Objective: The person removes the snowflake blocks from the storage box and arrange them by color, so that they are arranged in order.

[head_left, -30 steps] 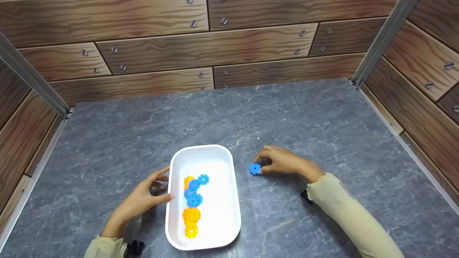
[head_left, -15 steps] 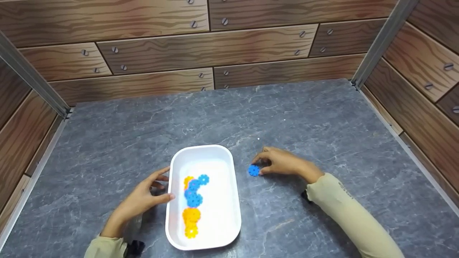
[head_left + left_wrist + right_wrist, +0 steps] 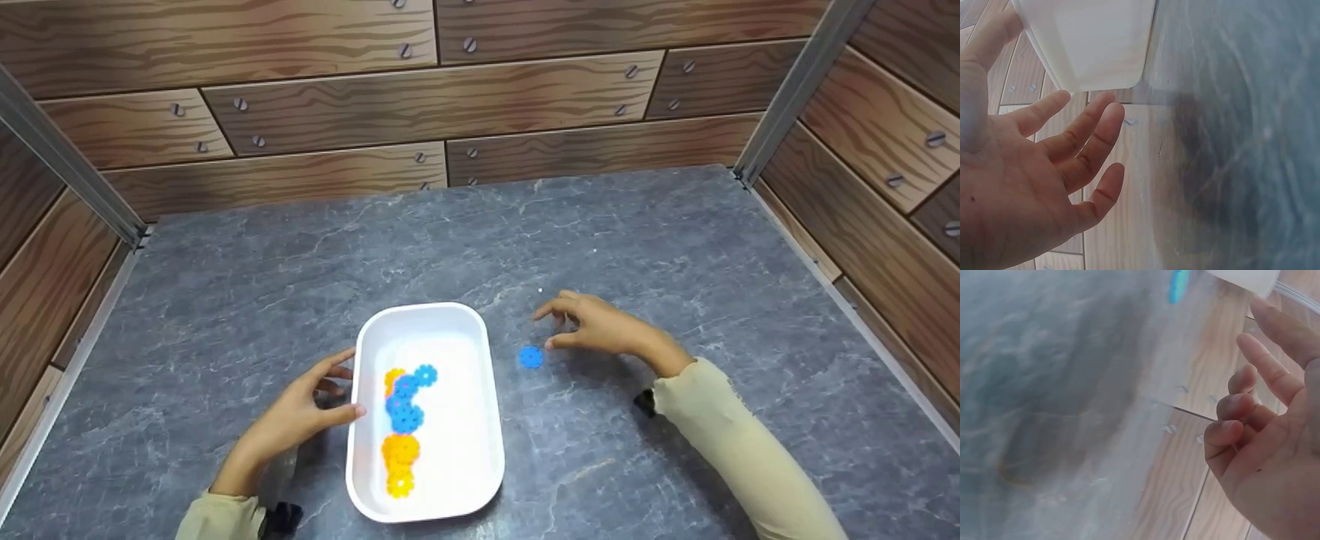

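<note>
My left hand (image 3: 300, 409) rests at the left side of a white tray (image 3: 491, 442), its thumb on the rim and the fingers along the outer wall. In the left wrist view those fingers are spread and relaxed beside the tray (image 3: 1100, 45). Inside the tray lie blue flower-shaped discs (image 3: 406, 418) and yellow-orange flower-shaped discs (image 3: 400, 450), partly overlapping. A single blue flower-shaped disc (image 3: 531, 357) lies flat on the table, right of the tray. Just above and right of it is my right hand (image 3: 596, 324), thumb and fingers parted, holding nothing.
The grey marbled table (image 3: 360, 255) is bounded by wood-patterned walls (image 3: 427, 97) at the back and sides, with metal posts (image 3: 787, 97) in the corners. A tiny white speck (image 3: 540, 290) lies beyond the right hand.
My right hand set the blue flower-shaped disc down on the table, let go of it, and drew back slightly up and to the right. The left hand and tray have stayed put.
</note>
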Available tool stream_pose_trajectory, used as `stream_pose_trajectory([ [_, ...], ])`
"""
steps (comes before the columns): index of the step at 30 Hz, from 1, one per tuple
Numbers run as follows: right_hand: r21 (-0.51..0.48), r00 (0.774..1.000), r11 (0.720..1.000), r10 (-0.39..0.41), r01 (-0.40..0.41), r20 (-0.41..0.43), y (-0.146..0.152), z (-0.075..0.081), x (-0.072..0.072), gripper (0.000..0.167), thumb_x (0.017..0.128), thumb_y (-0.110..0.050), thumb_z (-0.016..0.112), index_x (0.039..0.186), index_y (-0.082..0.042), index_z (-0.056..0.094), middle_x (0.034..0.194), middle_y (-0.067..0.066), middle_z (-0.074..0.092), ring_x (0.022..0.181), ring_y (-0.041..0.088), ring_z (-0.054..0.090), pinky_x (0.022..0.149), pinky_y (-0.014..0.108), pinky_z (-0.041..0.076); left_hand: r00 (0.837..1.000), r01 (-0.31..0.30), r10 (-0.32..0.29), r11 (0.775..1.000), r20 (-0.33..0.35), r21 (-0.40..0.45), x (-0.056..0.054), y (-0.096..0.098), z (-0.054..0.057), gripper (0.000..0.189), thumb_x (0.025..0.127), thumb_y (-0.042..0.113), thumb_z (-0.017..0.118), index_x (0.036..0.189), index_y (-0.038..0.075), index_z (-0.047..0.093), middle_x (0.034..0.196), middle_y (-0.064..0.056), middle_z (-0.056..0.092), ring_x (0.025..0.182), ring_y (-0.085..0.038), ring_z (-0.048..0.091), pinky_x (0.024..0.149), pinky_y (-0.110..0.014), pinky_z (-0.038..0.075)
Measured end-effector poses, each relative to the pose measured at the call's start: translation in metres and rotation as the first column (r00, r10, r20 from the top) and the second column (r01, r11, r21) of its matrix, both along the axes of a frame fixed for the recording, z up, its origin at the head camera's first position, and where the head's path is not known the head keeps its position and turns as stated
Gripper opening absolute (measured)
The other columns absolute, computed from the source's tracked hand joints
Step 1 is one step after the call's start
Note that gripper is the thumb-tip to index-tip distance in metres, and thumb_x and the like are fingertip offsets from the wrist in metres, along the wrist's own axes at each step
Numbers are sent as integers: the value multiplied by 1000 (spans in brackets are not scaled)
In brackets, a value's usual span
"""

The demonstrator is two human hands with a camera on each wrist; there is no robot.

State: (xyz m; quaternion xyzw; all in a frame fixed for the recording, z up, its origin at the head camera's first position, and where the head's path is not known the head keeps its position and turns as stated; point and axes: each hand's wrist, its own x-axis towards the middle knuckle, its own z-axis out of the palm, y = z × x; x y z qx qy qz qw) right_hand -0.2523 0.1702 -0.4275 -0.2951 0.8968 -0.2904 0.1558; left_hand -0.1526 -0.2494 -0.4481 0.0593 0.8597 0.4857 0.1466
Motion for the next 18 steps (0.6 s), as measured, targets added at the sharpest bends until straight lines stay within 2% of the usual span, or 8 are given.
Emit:
stream_pose_trajectory([
  [3, -51, 1000, 999, -2, 3, 8, -2, 8, 1, 43, 89, -22, 70, 128, -9, 60, 98, 14, 52, 82, 25, 43, 71, 31, 35, 1000, 2, -2, 1000, 4, -3, 0, 0, -1, 81, 80, 27, 78, 149, 15, 37, 132, -16, 53, 106, -25, 53, 79, -34, 46],
  [7, -123, 1000, 992, -7, 7, 0, -5, 17, 3, 41, 89, -22, 69, 128, -10, 60, 93, 7, 47, 78, 20, 38, 69, 27, 33, 1000, -1, 1, 1000, 10, -6, -1, -1, -2, 82, 80, 28, 78, 149, 15, 37, 132, -16, 53, 106, -24, 53, 80, -33, 47],
  [11, -161, 1000, 987, -9, 6, -19, -9, 21, 6, 40, 89, -23, 70, 126, -11, 61, 93, 2, 46, 78, 21, 39, 70, 26, 34, 1000, -2, 1, 1000, 12, 4, -1, -1, -2, 81, 80, 28, 78, 149, 14, 37, 131, -17, 53, 105, -24, 53, 80, -33, 46],
  [18, -195, 999, 981, 4, -11, -36, -21, 23, 10, 40, 88, -23, 71, 126, -11, 61, 95, 3, 50, 77, 20, 40, 69, 25, 36, 1000, 6, -6, 1000, 6, 10, -1, -1, -1, 81, 80, 27, 78, 149, 13, 37, 131, -17, 52, 106, -25, 53, 79, -33, 46],
])
